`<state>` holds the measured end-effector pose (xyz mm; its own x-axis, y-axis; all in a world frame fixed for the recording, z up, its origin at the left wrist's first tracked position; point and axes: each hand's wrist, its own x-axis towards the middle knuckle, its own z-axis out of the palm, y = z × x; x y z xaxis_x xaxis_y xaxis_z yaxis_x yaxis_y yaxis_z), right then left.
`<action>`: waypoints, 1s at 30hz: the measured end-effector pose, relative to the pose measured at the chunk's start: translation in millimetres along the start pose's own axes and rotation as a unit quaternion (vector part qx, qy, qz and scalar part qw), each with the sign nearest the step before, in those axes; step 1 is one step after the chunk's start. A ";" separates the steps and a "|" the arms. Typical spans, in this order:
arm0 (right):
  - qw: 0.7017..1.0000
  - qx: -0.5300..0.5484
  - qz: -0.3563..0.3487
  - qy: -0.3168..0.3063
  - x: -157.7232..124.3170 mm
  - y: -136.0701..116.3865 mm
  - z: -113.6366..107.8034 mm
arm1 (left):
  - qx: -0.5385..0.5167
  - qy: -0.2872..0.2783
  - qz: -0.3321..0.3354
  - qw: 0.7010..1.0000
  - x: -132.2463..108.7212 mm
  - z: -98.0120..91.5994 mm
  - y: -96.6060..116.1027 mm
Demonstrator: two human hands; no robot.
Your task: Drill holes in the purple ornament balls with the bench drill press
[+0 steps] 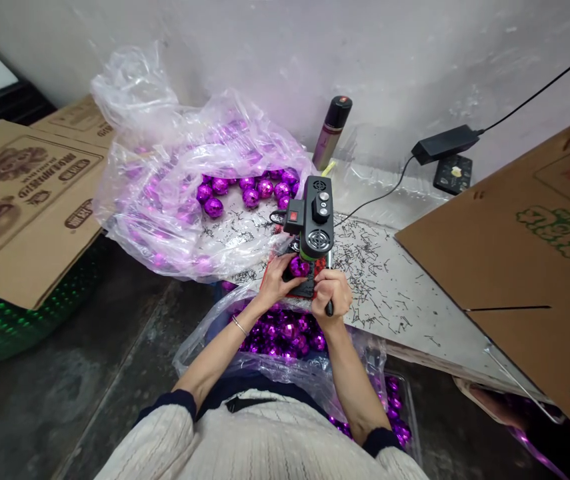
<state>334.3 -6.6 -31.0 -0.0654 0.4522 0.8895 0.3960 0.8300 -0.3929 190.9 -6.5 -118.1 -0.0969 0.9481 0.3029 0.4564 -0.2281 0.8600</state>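
My left hand [275, 281] grips a shiny purple ball ornament [299, 267] between thumb and fingers, right under the head of a small black bench machine [319, 217]. A red switch [293, 216] sits on the machine's left side. My right hand [333, 292] is wrapped round the machine's lever handle [329, 307], whose black end shows below the fist. How the ball meets the machine's tip is hidden by the head.
Purple balls [213, 207] spill from a clear plastic bag [165, 240] at the back left. More fill an open bag [285, 333] at my lap. Small dark wire bits [379, 267] litter the table. A spray can [332, 133], power adapter [445, 144] and cardboard boxes [525, 240] stand around.
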 end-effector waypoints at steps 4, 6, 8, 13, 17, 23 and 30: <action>1.000 0.016 -0.005 0.023 -13.2 10.5 7.1 | 0.000 0.002 -0.001 1.000 0.2 0.9 -0.9; 0.999 0.014 -0.006 0.028 -16.5 13.4 8.6 | 0.000 0.004 0.001 1.000 0.0 1.7 -1.7; 0.999 0.015 -0.006 0.027 -18.7 15.0 8.9 | 0.001 0.007 0.005 1.000 -0.2 2.2 -2.2; 0.999 0.032 0.003 0.029 -22.4 16.4 9.0 | -0.001 0.008 0.012 1.000 -0.4 2.3 -2.4; 0.999 0.034 -0.002 0.032 -23.6 17.5 10.1 | -0.003 0.008 0.011 1.000 -0.2 2.0 -2.4; 1.000 0.014 0.002 0.023 -27.5 20.3 10.3 | -0.007 0.009 0.001 1.000 0.9 2.0 -1.7; 0.997 -0.014 -0.072 0.016 -25.7 21.7 12.2 | -0.014 0.011 0.012 1.000 -0.4 1.9 -1.1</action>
<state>333.3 3.8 -65.3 -0.0953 0.3179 0.9433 0.4094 0.8763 -0.2540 192.1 -6.2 -119.9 -0.1058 0.9370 0.3331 0.4338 -0.2579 0.8633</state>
